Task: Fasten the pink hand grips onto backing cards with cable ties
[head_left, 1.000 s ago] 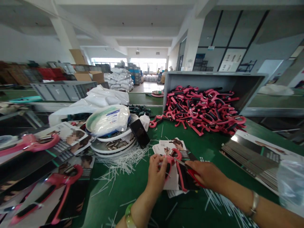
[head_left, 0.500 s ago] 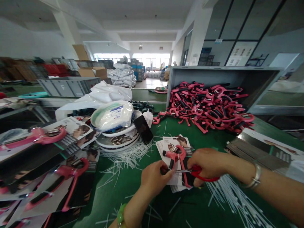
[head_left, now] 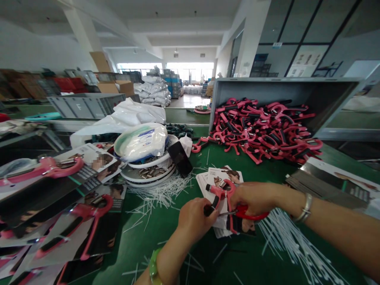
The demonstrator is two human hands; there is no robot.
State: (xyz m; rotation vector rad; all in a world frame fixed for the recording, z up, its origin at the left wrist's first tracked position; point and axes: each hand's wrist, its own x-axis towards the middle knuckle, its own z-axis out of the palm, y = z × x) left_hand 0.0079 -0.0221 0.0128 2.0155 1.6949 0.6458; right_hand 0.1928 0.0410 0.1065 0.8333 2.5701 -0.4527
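A pink spring clamp [head_left: 219, 191] with black pads lies on a fanned stack of printed cards [head_left: 203, 181] in front of me. My left hand [head_left: 194, 220] is closed, its thumb and fingertips pinching at the clamp's black-padded left arm; any small strip between them is hidden. In my right hand [head_left: 251, 198] is a pair of scissors with red handles [head_left: 252, 215]. Their metal blades point left across the clamp, tips close to my left thumb. My right fingers partly cover the clamp's right arm.
Many pink clamps [head_left: 264, 130] spill from a tipped grey crate [head_left: 285, 85]. White cable ties [head_left: 293, 237] lie at right, with more by the stacked round trays [head_left: 148, 180]. A phone [head_left: 180, 159] leans there. Carded clamps [head_left: 89, 215] pile up at left; cards [head_left: 329, 180] are stacked at right.
My right hand and the scissors have shifted slightly left, over the clamp's right arm. My left hand stays pinched at the clamp. The view has tilted a little.
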